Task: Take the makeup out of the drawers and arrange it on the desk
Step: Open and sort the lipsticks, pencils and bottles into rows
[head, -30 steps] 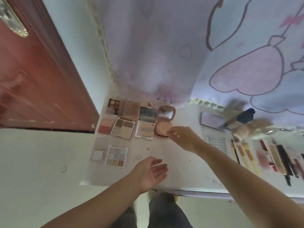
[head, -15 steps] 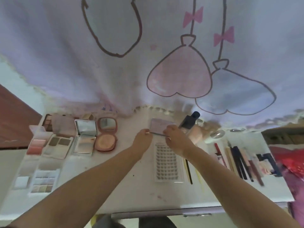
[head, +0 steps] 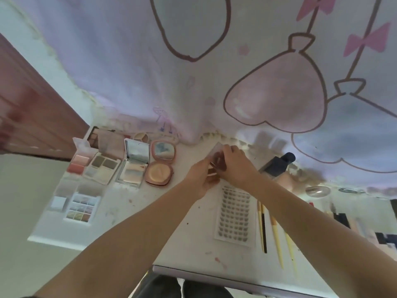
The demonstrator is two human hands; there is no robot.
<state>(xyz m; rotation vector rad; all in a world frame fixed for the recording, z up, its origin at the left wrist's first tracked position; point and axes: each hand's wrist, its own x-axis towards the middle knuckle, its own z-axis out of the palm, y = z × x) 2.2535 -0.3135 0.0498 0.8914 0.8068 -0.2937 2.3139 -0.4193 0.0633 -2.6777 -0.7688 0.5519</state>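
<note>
Both hands meet over the middle of the white desk [head: 137, 214], far side. The right hand [head: 234, 163] has its fingers curled over the raised translucent lid of a small palette case [head: 217, 160], gripping the lid at its upper edge. The left hand [head: 202, 179] holds the same case from below and from the left, thumb and fingers pinched on its lower half; the fingertips are partly hidden by the case and by the right hand. The case is half open, dark reddish inside; whether it rests on the desk or is lifted off it cannot be told.

Just below the hands lies a flat sheet of lash clusters [head: 235, 218], and right of it several slim brushes and pencils [head: 276, 239] lie side by side, pointing toward the near edge. A dark-capped bottle [head: 277, 165] lies tilted right of the right wrist, and a small clear round lid [head: 318, 191] sits farther right.

To the left, well apart from the hands, stands a row of opened items: a round pink compact [head: 160, 166] with its mirror up, a square mirrored palette [head: 134, 163], a beige two-pan palette [head: 103, 167] and a pink blush palette [head: 78, 163]. Nearer the front edge lies a white multi-pan eyeshadow palette [head: 80, 208]. A printed curtain [head: 193, 61] hangs behind the desk.
</note>
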